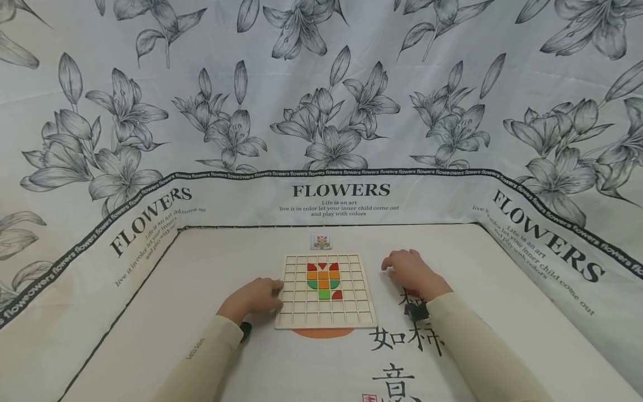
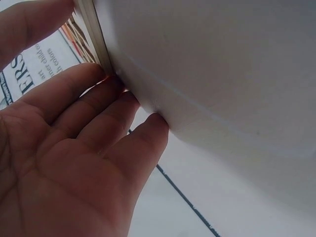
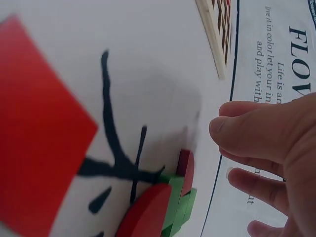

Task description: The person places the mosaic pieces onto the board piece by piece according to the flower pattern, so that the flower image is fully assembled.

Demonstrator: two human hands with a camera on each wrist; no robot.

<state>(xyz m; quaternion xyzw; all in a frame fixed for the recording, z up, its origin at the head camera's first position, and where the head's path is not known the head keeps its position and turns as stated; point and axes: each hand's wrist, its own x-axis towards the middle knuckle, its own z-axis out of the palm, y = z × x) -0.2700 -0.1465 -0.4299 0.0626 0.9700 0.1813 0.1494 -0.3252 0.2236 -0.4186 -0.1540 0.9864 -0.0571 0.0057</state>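
Note:
A wooden grid board (image 1: 296, 318) lies on the table with red, orange and green tiles (image 1: 324, 282) set in its upper middle cells, forming a tulip-like shape. At the board's left edge, my left hand (image 1: 253, 297) touches the side with thumb and fingertips. The left wrist view shows those fingers (image 2: 143, 123) against the table beside the edge. My right hand (image 1: 414, 272) hovers right of the board, fingers loosely bent, with nothing seen between them. Under it, in the right wrist view, lie loose red blocks (image 3: 145, 212) and green blocks (image 3: 173, 207).
Beyond the board lies a small picture card (image 1: 320, 242) with a similar pattern. The white tablecloth (image 1: 241, 368) carries black characters and an orange print partly under the board. A flower-printed cloth (image 1: 341, 195) rises behind. A red shape (image 3: 39, 133) fills the right wrist view's left side.

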